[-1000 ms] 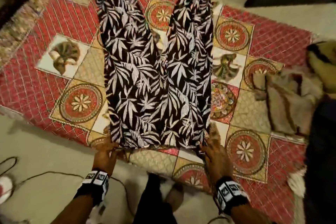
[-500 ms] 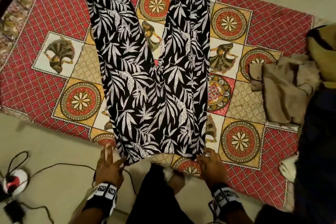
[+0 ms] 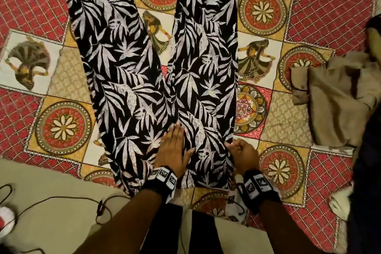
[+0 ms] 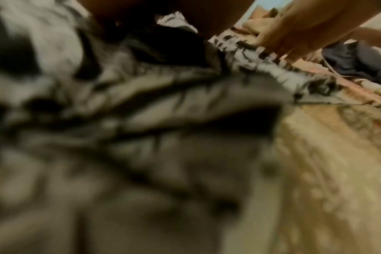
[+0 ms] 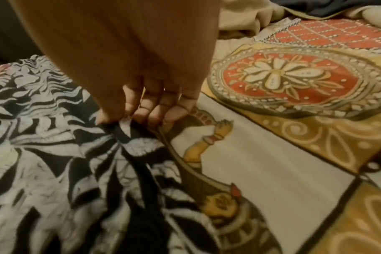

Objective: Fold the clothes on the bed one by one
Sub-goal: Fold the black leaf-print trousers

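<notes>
Black trousers with a white leaf print (image 3: 132, 80) lie spread flat on the bed, legs pointing away, waistband at the near edge. My left hand (image 3: 175, 146) presses flat with straight fingers on the middle of the trousers just below the crotch. My right hand (image 3: 240, 150) pinches the trousers' right side edge (image 5: 128, 127) with curled fingers, lifting a small fold. The left wrist view is blurred; it shows the leaf-print fabric (image 4: 141, 96) close up and my right hand (image 4: 294, 34) beyond.
The bed wears a red and gold patterned cover (image 3: 309, 12) with flower medallions. A crumpled beige garment (image 3: 338, 101) lies at the right with dark cloth (image 3: 369, 171) beside it. Black cables (image 3: 61, 200) run across the floor at the near left.
Both hands have left the waistband corners. The left hand moved right and forward onto the trousers' middle, flat. The right hand moved up the right side edge and pinched it.
</notes>
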`<action>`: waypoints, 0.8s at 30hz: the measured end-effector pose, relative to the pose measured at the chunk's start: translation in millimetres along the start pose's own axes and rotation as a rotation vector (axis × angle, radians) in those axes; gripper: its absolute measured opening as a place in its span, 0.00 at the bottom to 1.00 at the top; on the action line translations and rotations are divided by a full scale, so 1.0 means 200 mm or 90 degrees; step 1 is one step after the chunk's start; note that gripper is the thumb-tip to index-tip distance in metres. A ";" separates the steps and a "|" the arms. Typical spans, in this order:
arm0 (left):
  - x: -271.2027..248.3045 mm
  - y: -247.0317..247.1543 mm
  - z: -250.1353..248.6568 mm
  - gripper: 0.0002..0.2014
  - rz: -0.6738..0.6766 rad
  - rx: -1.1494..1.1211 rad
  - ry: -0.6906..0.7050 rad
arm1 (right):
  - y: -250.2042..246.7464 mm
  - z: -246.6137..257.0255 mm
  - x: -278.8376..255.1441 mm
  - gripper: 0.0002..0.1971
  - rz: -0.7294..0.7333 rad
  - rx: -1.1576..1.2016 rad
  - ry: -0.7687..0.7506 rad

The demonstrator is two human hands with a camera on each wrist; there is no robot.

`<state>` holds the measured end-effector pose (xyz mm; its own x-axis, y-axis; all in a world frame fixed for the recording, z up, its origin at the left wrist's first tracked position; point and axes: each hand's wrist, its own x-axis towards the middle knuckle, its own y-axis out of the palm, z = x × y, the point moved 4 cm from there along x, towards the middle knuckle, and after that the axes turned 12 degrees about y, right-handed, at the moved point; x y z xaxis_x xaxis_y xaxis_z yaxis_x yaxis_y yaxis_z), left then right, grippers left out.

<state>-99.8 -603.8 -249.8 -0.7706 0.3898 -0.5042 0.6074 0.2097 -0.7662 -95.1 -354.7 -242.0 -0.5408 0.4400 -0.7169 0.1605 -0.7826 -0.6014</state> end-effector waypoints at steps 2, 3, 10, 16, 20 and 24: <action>-0.01 0.05 0.06 0.40 -0.041 0.014 0.007 | -0.01 -0.07 0.02 0.18 -0.070 0.036 -0.012; -0.03 0.07 0.09 0.41 -0.053 0.023 0.005 | -0.03 -0.12 0.02 0.18 -0.107 0.063 -0.002; -0.14 0.09 0.19 0.43 -0.010 0.020 -0.031 | -0.05 -0.40 0.09 0.07 -0.035 0.064 0.062; -0.05 -0.11 0.07 0.33 -0.108 -0.035 -0.050 | -0.16 -0.13 0.13 0.09 -0.107 0.121 -0.008; 0.26 -0.34 0.01 0.29 -0.107 -0.028 -0.007 | -0.20 0.29 0.33 0.13 -0.079 0.130 -0.098; 0.65 -0.45 0.04 0.38 -0.016 0.059 0.009 | -0.19 0.63 0.60 0.24 -0.054 0.008 -0.115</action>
<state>-255.7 -578.8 -249.2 -0.7826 0.3982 -0.4786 0.5663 0.1358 -0.8129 -269.8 -327.4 -260.1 -0.6919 0.4185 -0.5883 0.0988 -0.7523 -0.6514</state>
